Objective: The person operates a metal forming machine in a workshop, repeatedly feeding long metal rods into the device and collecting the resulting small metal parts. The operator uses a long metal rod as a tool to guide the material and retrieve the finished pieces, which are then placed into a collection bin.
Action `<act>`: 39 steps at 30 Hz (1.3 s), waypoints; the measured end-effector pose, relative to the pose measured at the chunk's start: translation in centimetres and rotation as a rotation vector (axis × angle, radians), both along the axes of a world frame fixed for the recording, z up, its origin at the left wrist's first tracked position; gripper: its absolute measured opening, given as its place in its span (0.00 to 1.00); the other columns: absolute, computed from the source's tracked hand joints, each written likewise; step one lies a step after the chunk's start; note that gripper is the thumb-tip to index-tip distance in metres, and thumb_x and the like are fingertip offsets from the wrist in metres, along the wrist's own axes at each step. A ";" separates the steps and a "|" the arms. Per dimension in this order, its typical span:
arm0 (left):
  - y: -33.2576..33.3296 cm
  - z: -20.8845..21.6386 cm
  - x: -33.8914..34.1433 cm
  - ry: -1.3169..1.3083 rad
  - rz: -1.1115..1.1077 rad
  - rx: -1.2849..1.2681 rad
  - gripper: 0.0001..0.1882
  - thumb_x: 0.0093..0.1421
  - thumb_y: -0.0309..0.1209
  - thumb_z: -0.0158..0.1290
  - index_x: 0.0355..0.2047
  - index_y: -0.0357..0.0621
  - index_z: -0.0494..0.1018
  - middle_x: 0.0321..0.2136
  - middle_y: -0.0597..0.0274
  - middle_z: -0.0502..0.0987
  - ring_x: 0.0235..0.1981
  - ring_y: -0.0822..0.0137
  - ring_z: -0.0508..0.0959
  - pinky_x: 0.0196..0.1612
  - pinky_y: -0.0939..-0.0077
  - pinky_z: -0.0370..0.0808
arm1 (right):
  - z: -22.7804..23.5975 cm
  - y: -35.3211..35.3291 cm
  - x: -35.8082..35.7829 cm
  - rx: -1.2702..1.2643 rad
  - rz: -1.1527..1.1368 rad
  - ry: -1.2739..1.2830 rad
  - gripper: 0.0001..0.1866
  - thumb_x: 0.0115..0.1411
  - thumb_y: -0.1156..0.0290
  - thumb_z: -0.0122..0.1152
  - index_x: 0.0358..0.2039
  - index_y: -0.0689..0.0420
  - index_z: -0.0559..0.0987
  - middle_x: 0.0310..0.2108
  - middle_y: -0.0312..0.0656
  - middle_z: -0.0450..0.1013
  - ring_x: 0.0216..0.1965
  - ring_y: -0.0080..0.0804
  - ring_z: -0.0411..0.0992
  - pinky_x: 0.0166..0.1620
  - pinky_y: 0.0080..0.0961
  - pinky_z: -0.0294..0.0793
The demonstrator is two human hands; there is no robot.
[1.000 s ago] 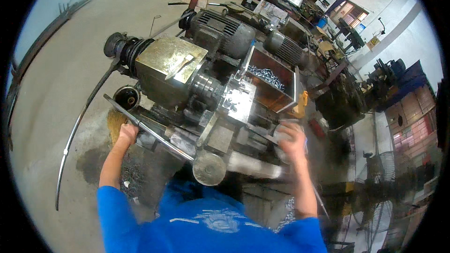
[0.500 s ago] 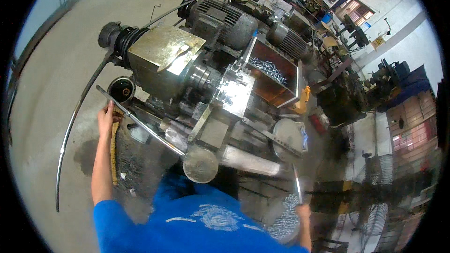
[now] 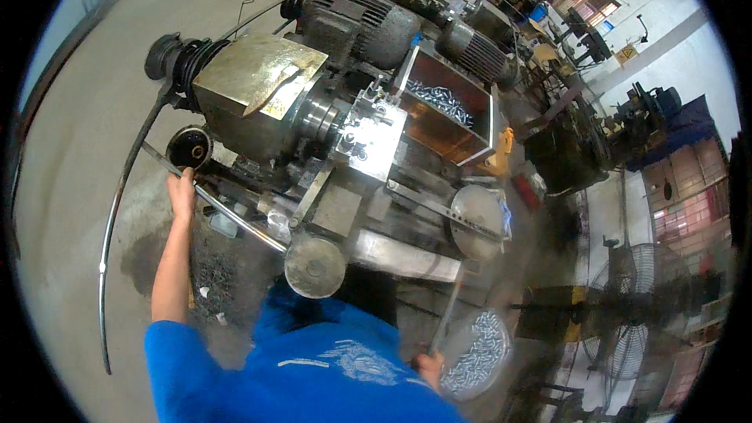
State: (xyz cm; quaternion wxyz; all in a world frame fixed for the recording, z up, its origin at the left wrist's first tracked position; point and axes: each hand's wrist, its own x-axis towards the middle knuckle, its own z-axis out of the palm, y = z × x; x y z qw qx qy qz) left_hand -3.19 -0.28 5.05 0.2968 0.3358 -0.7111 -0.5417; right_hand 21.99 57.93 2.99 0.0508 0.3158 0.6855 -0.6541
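Note:
My left hand is closed round a long steel lever, near its far-left end. This lever slants down to a round grey disc at the front of a greasy lathe-like machine. At the lower right, my right hand grips the lower end of another bar-shaped lever, which leans up and to the right toward the machine's front. Above the machine's bed, a shiny metal tool block faces the round spindle. Part of the right hand is hidden by my blue shirt.
Small metal parts fill a round container beside my right hand. More lie in a rusty open box behind the tool block. A brush rests on the machine housing. A standing fan is at the right; dark shavings litter the floor.
My right hand has swung left with its lever, which now leans the other way, uncovering more of the container of parts. My left hand keeps its grip; the whole view has shifted slightly.

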 end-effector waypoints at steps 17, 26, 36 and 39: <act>2.8 1.6 1.1 -0.255 -0.108 -0.092 0.16 0.51 0.35 0.48 0.30 0.30 0.67 0.25 0.56 0.71 0.27 0.68 0.68 0.32 0.69 0.65 | 2.1 28.2 -14.2 1.729 -0.030 -0.507 0.32 0.38 0.62 0.55 0.48 0.55 0.67 0.35 0.45 0.70 0.37 0.40 0.68 0.41 0.34 0.67; -7.4 -13.0 4.6 -0.363 -0.359 -0.232 0.23 0.54 0.48 0.47 0.33 0.38 0.72 0.22 0.53 0.75 0.27 0.62 0.76 0.30 0.68 0.72 | -3.2 12.9 -15.0 1.125 0.107 0.449 0.40 0.31 0.72 0.59 0.51 0.67 0.62 0.50 0.61 0.60 0.52 0.52 0.59 0.55 0.35 0.58; 3.5 -15.7 4.1 -0.806 -0.320 -0.855 0.16 0.50 0.44 0.49 0.28 0.44 0.70 0.24 0.53 0.74 0.25 0.53 0.76 0.30 0.61 0.73 | -2.5 5.0 -9.7 0.891 0.337 0.069 0.18 0.37 0.71 0.56 0.33 0.62 0.78 0.27 0.50 0.75 0.31 0.40 0.74 0.37 0.27 0.71; 6.0 -18.5 4.2 -0.669 -0.190 -0.799 0.18 0.50 0.46 0.49 0.28 0.43 0.67 0.22 0.51 0.73 0.25 0.51 0.75 0.28 0.59 0.72 | -1.5 4.6 -11.2 0.776 0.318 0.106 0.17 0.38 0.73 0.55 0.32 0.63 0.77 0.26 0.50 0.75 0.28 0.38 0.74 0.36 0.26 0.72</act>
